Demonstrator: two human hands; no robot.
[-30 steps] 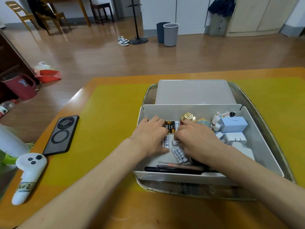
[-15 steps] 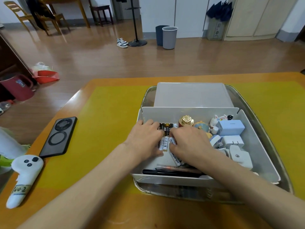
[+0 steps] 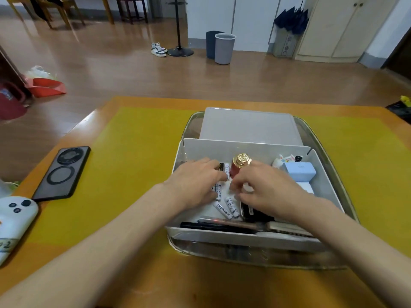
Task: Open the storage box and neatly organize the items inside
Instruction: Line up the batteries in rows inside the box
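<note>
Clearly the opening is done: the storage box (image 3: 322, 174) sits on the yellow mat (image 3: 138, 170) with its lid (image 3: 249, 127) lying flat just beyond the far wall, and the person is now sorting what is inside. Both hands are down in the left half of the box among the batteries (image 3: 226, 207). The left hand (image 3: 195, 185) lies palm down over several of them, its fingers lightly bent and pressing rather than gripping, as far as I can tell. The right hand (image 3: 266, 187) has its fingertips curled and drawn together at a small white thing beside the red bottle with the gold cap (image 3: 240, 165); whether it truly pinches it I cannot tell. Two white batteries lie loose and slanted nearer the front, by the pens (image 3: 222, 225) along the near wall. On the right stand a pale blue charger (image 3: 300, 171) and little figurines (image 3: 287, 160). I judge the step in hand to be lining the batteries side by side; next, the slanted strays need turning parallel and sliding up against the rest.
</note>
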